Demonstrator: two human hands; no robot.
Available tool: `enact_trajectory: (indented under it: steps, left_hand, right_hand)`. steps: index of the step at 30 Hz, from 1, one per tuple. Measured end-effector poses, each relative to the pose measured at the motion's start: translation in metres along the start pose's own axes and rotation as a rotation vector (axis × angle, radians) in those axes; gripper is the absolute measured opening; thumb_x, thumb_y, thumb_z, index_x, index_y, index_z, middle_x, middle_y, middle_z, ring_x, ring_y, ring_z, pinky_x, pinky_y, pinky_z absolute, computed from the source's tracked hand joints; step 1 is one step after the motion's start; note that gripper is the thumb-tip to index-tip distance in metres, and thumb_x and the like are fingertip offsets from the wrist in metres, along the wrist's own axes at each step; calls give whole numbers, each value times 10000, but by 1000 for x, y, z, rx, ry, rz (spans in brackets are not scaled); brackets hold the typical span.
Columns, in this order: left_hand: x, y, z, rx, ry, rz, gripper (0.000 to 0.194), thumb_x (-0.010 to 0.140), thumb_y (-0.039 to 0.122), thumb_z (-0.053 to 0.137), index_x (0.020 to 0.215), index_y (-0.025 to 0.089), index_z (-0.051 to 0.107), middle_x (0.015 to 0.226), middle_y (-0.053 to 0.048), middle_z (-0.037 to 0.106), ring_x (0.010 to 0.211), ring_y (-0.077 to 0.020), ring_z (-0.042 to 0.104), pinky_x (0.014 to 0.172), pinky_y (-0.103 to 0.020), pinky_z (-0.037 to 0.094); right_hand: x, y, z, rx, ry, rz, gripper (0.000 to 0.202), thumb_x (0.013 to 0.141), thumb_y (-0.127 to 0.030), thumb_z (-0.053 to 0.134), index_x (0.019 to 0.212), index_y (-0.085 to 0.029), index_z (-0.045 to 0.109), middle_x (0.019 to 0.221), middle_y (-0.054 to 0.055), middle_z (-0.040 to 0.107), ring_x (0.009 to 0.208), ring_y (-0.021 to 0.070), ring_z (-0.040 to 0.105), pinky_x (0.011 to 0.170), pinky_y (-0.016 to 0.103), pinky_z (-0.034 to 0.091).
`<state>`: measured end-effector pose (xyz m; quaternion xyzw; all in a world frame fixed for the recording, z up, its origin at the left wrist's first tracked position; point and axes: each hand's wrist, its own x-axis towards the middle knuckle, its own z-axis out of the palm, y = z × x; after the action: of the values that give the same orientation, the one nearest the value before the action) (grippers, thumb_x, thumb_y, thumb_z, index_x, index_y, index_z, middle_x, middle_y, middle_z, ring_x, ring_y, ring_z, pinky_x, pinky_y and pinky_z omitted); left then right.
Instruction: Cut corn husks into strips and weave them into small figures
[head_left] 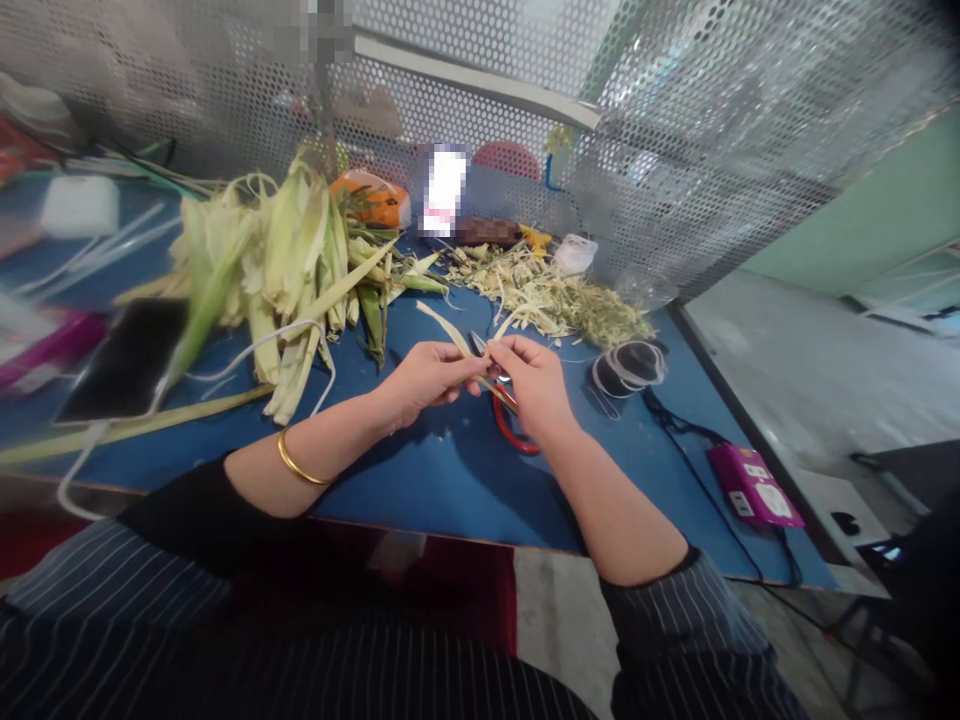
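Note:
Near the middle of the blue table [450, 480], my left hand [431, 380] pinches a pale corn husk strip [444, 325]. My right hand [531, 385] meets it from the right, with its fingers closed on husk strips too, and the fingertips of both hands touch or nearly touch. Strip ends stick up in a V above the fingers. Red-handled scissors [512, 432] lie on the table beneath my hands, partly hidden by them.
A large bundle of husks [289, 250] lies at the left, near a dark phone [127, 358] with a white cable. Husk scraps [551, 300] are heaped behind my hands. To the right are a spool of cord [628, 370] and a magenta power strip [754, 487]. Perforated metal panels stand behind.

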<state>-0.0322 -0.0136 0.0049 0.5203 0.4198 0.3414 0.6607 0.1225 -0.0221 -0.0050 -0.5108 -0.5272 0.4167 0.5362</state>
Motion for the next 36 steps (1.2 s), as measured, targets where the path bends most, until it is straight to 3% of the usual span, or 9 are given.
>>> enact_trajectory:
  steps: [7, 11, 14, 16, 19, 22, 26, 30, 36]
  left_hand:
    - [-1, 0, 1, 67, 3, 12, 248, 735, 340, 709, 624, 133, 631, 512, 23, 540, 395, -22, 284, 417, -212, 167]
    - [-5, 4, 2, 153, 39, 29, 334, 715, 399, 724, 534, 143, 610, 407, 50, 406, 404, -37, 250, 436, -232, 163]
    - [-8, 7, 3, 238, 35, 59, 358, 730, 432, 703, 533, 142, 631, 400, 47, 390, 407, -45, 255, 441, -237, 171]
    - [-9, 7, 3, 288, 9, 98, 368, 760, 431, 673, 538, 139, 645, 403, 44, 388, 408, -45, 259, 444, -233, 178]
    - [-9, 6, 5, 288, -47, 138, 387, 787, 445, 646, 551, 140, 665, 402, 44, 373, 408, -46, 266, 444, -227, 180]
    - [-10, 7, 6, 201, -108, 119, 369, 771, 445, 671, 551, 150, 667, 438, 20, 453, 410, -47, 284, 432, -224, 188]
    - [-11, 9, 6, 130, -158, 70, 362, 746, 423, 703, 510, 154, 650, 485, -13, 535, 414, -46, 297, 416, -220, 199]
    - [-11, 8, 6, 114, -216, 56, 294, 738, 437, 705, 663, 156, 746, 497, -14, 554, 408, -44, 297, 411, -221, 185]
    - [-12, 6, 5, 115, -297, 45, 269, 759, 409, 681, 733, 155, 763, 523, -17, 573, 410, -44, 311, 413, -218, 176]
  right_hand:
    - [2, 3, -3, -173, 126, -106, 288, 816, -387, 606, 614, -190, 545, 562, -40, 502, 543, 104, 452, 573, 256, 388]
    - [-2, -14, -12, -534, 347, -391, 377, 845, -463, 589, 588, -201, 505, 574, -28, 479, 581, 122, 441, 650, 294, 400]
    - [-4, -23, -16, -664, 239, -553, 258, 825, -431, 635, 708, -201, 633, 773, 26, 616, 786, 167, 558, 815, 343, 424]
    - [-4, -25, -15, -610, 27, -461, 215, 809, -415, 656, 783, -205, 691, 856, 40, 656, 838, 183, 595, 825, 356, 442]
    - [-5, -23, -11, -236, -266, -130, 263, 832, -444, 613, 813, -196, 695, 766, 26, 662, 649, 163, 619, 658, 337, 493]
    - [-7, -21, -9, 147, -384, 91, 236, 780, -430, 675, 830, -200, 660, 692, -4, 655, 503, 154, 610, 522, 323, 504]
    - [-7, -20, -8, 255, -315, 147, 222, 696, -368, 752, 747, -198, 619, 645, -24, 635, 468, 115, 568, 468, 273, 491]
    - [-7, -18, -5, 241, -156, 121, 186, 703, -341, 737, 727, -202, 615, 657, -41, 610, 386, 49, 427, 343, 210, 343]
    - [-11, -16, 3, 197, -51, 76, 150, 712, -306, 717, 705, -202, 609, 627, -39, 570, 406, 53, 399, 337, 208, 294]
